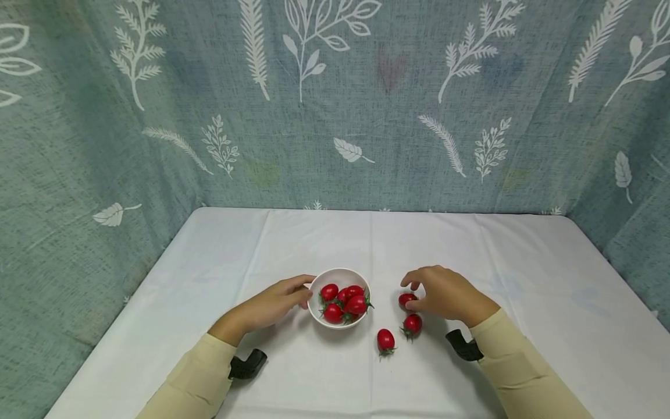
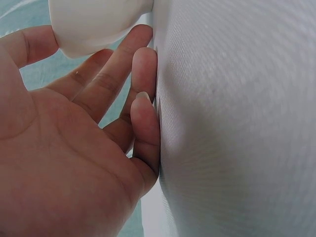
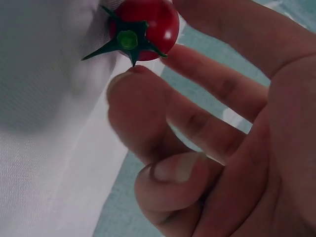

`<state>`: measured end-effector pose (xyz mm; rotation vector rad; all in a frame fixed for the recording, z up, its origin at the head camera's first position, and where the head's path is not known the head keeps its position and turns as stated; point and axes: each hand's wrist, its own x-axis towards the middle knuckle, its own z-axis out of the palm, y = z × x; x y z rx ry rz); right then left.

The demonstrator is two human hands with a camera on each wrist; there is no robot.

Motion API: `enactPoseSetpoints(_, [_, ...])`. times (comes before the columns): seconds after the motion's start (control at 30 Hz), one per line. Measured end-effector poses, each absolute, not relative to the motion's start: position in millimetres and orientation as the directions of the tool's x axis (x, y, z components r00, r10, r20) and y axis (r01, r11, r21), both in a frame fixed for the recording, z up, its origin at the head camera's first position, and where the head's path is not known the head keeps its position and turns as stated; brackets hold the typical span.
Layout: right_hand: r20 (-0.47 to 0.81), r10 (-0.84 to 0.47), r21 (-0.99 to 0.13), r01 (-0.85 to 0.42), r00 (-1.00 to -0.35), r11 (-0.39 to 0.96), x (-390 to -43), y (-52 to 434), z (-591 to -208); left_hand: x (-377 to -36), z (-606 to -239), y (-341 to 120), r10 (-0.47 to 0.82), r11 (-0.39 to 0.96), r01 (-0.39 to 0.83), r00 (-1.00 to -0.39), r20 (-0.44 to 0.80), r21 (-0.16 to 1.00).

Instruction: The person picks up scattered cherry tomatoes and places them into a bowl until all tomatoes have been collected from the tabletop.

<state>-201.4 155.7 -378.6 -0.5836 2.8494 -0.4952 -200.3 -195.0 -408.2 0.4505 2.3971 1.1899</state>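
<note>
A white bowl [image 1: 339, 326] holds several red cherry tomatoes [image 1: 332, 313] with green stems. My left hand [image 1: 274, 302] rests against the bowl's left side, thumb and fingertips at its wall. In the left wrist view its fingers [image 2: 143, 69] are loosely bent, the lower ones on the cloth. My right hand [image 1: 445, 294] is over a cherry tomato [image 1: 406, 299] on the table, with the thumb beside it and the bent forefinger above, apart from it. The right wrist view shows a cherry tomato [image 3: 158, 24] near the thumb and fingertips; firm contact is unclear.
Two more cherry tomatoes lie on the white tablecloth [image 1: 314, 384]: one [image 1: 412, 324] just below the right hand, another [image 1: 385, 339] nearer the front. A leaf-patterned blue-green curtain [image 1: 335, 116] hangs behind and at both sides. A black band sits on each sleeve.
</note>
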Motion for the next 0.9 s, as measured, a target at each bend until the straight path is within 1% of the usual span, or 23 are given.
enactPoseSetpoints(0.43, [-0.14, -0.395, -0.356, -0.326, -0.908, 0.876, -202.7, 154.9, -381.7, -200.4, -407.8, -194.9, 0.464, 0.587, 0.105, -0.856, -0.227, 0.803])
enactPoseSetpoints(0.9, [-0.109, -0.415, -0.347, -0.357, -0.903, 0.867, -205.0, 151.5, -387.4, -199.7, -406.8, -193.7, 0.45, 0.596, 0.097, -0.863, -0.231, 0.797])
